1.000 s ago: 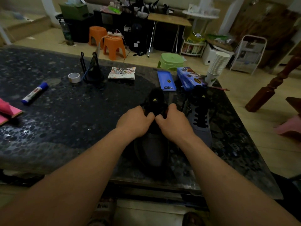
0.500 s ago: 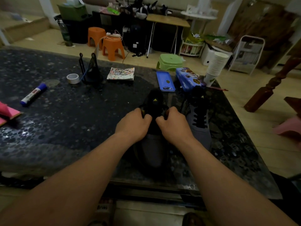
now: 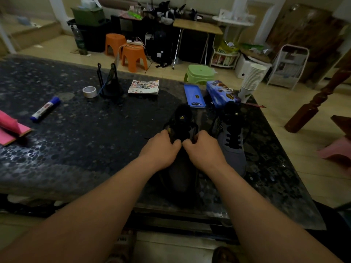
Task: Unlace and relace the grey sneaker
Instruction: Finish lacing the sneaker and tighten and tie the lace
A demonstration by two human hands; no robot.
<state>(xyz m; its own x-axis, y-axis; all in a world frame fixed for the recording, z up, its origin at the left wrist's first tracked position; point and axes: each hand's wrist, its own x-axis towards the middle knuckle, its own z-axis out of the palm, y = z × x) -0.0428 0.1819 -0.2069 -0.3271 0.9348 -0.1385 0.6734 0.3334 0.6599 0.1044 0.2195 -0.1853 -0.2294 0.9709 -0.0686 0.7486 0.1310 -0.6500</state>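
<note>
On the dim desk [image 3: 76,149], left hand [image 3: 161,149] and right hand [image 3: 202,149] grip the grey sneaker [image 3: 180,179] at its lacing, where dark lace could skip an eyelet unseen, the second sneaker [image 3: 232,154] crowding at 3 o'clock

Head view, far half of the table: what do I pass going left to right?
pink pad → marker → tape roll → black stand → patterned booklet → blue lid → blue tin → paper cup stack

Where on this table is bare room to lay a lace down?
Bare: the wide table stretch between the marker and the left hand, nearer than the booklet. Crowded: the far right corner, with second sneaker, blue tray, box and cup stack.
</note>
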